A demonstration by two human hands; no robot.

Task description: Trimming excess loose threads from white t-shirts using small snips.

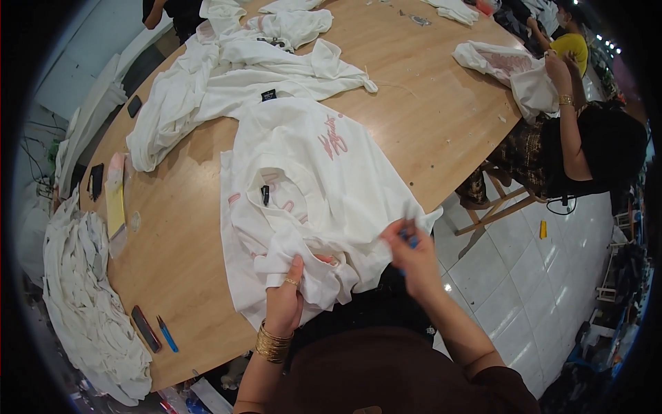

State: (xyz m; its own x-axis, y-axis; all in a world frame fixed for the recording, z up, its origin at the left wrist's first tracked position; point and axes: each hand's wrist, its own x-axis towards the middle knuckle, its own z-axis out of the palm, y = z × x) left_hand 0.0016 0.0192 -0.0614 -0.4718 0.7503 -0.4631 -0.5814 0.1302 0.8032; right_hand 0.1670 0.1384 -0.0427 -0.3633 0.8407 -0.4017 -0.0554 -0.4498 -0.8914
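My left hand is closed on a bunched fold of a white shirt, thumb on top and some fingers hidden in the cloth. The shirt lies at the near edge of the table, its collar opening upward and a dark label inside the neck. In my right hand, close to the shirt's right edge, are blue-handled thread snips. Motion smears their metal tips, so I cannot tell whether they touch the cloth. Another white shirt with pink lettering spreads just beyond and partly underneath.
White garments heap on the wooden table farther off, and more hang over its left edge. A dark red phone and a blue pointed tool lie near left. At right, a seated person handles a white garment.
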